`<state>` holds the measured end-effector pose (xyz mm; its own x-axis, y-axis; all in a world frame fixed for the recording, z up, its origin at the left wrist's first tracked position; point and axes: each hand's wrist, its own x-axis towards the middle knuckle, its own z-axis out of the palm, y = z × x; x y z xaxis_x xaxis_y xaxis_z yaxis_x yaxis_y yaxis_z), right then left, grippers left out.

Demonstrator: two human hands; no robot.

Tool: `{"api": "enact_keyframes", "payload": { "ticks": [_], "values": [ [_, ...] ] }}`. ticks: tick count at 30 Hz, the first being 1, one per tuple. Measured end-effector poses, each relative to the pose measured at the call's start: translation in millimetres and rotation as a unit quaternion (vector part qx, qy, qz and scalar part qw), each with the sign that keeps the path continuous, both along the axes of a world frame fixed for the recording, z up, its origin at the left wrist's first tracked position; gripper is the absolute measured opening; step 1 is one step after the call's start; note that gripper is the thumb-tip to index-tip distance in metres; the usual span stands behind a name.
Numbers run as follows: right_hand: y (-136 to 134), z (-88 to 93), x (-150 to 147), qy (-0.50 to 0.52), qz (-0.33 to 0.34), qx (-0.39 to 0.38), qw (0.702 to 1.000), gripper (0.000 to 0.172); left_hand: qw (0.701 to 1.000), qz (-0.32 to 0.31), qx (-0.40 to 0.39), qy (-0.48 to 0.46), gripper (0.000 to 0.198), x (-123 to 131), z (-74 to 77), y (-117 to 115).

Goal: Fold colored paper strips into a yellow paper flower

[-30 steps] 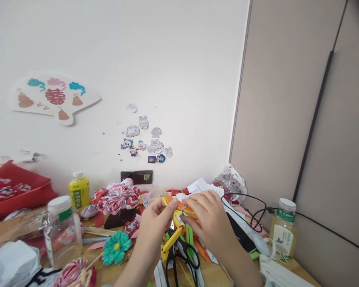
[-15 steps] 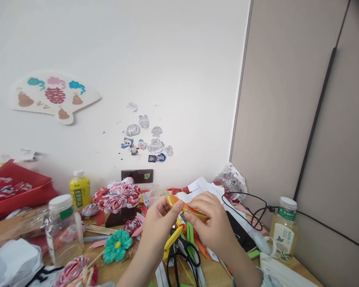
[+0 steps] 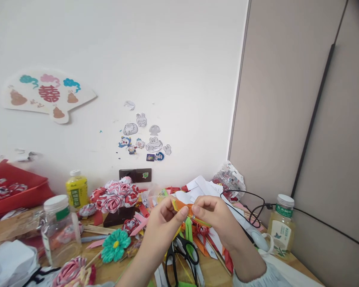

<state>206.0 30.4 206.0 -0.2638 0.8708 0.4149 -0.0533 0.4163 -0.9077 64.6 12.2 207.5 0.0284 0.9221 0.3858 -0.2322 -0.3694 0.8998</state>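
Between my two hands is a folded orange and yellow paper strip (image 3: pixel 186 207). My left hand (image 3: pixel 163 223) pinches its left end between thumb and fingers. My right hand (image 3: pixel 215 217) grips it further right, thumb and forefinger pressed together near its middle. Something small and shiny sits on the strip by the right fingertips; I cannot make out what it is. Below the hands lie black-handled scissors (image 3: pixel 172 259), with green paper strips (image 3: pixel 189 231) beside them. A red paper flower (image 3: pixel 202 230) shows just under my right hand.
To the left are a teal flower (image 3: pixel 116 245), a clear jar (image 3: pixel 61 233), a yellow bottle (image 3: pixel 77 189) and a bunch of pink-and-red flowers (image 3: pixel 115 195). On the right stand another bottle (image 3: pixel 281 227) and a black cable (image 3: pixel 312 221). White papers (image 3: pixel 202 185) lie behind my hands.
My right hand has shifted its grip, its thumb and forefinger now pinching higher on the strip. The red flower below has come into view. The whole view has shifted slightly.
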Motion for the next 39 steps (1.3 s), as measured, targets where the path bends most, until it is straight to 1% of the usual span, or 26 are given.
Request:
{"api": "enact_keyframes", "payload": {
  "ticks": [4,6,8,9,10,11,13,15,16,18,23,25,27,31,36,39],
  "values": [
    [3,-2.2,-3,0.012,-0.024,0.012,1.000,0.036,1.000,0.015,0.003,0.002,0.033,1,-4.3,4],
    [4,-3.8,-6,0.005,-0.051,0.026,0.998,0.034,1.000,0.022,0.003,0.004,0.033,1,-5.7,6],
    [5,-5.7,-10,-0.006,-0.106,0.043,0.993,0.026,0.999,0.032,-0.002,0.002,0.033,2,-6.5,7],
    [4,-6.8,-11,-0.013,-0.145,0.061,0.987,0.021,0.999,0.040,-0.006,-0.002,0.032,2,-6.8,7],
    [4,-8.0,-13,-0.023,-0.189,0.094,0.977,0.020,0.999,0.051,-0.011,-0.009,0.031,2,-6.9,7],
    [3,-9.3,-14,-0.042,-0.231,0.144,0.961,0.019,0.998,0.064,-0.015,-0.016,0.030,3,-6.8,6],
    [2,-11.6,-17,-0.101,-0.287,0.278,0.911,0.015,0.995,0.091,-0.016,-0.027,0.027,2,-6.0,5],
    [0,-13.2,-19,-0.159,-0.310,0.393,0.851,0.014,0.993,0.112,-0.009,-0.032,0.025,2,-4.5,3],
    [0,-13.6,-20,-0.178,-0.314,0.429,0.828,0.014,0.992,0.119,-0.004,-0.034,0.025,1,-3.7,3],
    [0,-14.1,-21,-0.193,-0.322,0.470,0.799,0.016,0.993,0.110,-0.005,-0.035,0.027,0,-2.4,4],
    [4,-17.1,-20,-0.217,-0.336,0.521,0.754,0.019,0.997,0.006,-0.058,-0.049,0.028,-1,-1.8,8],
    [7,-19.7,-20,-0.224,-0.341,0.536,0.739,0.020,0.996,-0.006,-0.065,-0.062,0.028,-1,-1.3,8],
    [9,-22.1,-20,-0.227,-0.343,0.541,0.734,0.020,0.996,0.014,-0.058,-0.068,0.027,0,-0.3,7],
    [10,-23.7,-22,-0.226,-0.340,0.524,0.747,0.021,0.996,0.066,-0.023,-0.053,0.023,-1,1.0,5],
    [6,-19.4,-22,-0.228,-0.319,0.500,0.772,0.020,0.996,0.075,0.019,-0.031,0.017,-2,-1.7,4],
    [6,-16.4,-19,-0.219,-0.288,0.480,0.799,0.021,0.996,0.075,0.053,-0.021,0.013,-2,-3.1,4]
  ]
}}
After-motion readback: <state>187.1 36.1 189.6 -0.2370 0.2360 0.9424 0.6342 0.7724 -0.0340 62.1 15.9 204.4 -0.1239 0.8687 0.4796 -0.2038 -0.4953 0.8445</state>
